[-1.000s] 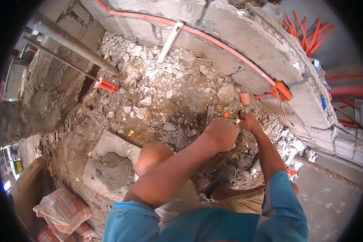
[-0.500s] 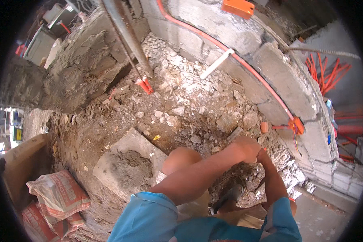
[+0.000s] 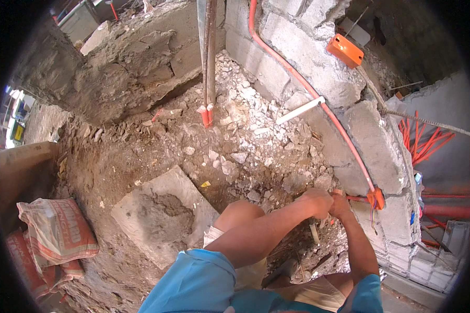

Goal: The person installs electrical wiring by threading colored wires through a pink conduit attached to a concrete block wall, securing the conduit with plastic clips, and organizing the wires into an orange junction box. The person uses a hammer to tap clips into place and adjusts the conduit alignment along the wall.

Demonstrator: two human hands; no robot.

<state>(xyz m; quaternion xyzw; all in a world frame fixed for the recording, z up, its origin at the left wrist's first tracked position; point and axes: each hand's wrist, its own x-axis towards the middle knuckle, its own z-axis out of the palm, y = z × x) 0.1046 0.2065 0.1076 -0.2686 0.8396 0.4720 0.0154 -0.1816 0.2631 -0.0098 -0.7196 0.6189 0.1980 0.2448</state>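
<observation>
My left hand and my right hand are close together, low beside the block wall. The fingers of both look curled, and what they hold is hidden. Just under the left hand shows a short pale stick-like piece; whether it is gripped, I cannot tell. A small orange piece peeks out above the right hand. To the right of the hands, an orange electrical box with thin wires hanging from it is set in the wall, joined to an orange conduit.
A slab with wet mortar lies left of my knee. Cement bags are stacked at the lower left. Metal poles rise near orange pipe stubs. Rubble covers the ground; a loose orange box tops the broken wall.
The view has shifted, so the wall and slab sit lower. My hands stay together and now reach closer to the small orange piece. The pale stick-like piece has come into sight beneath them.
</observation>
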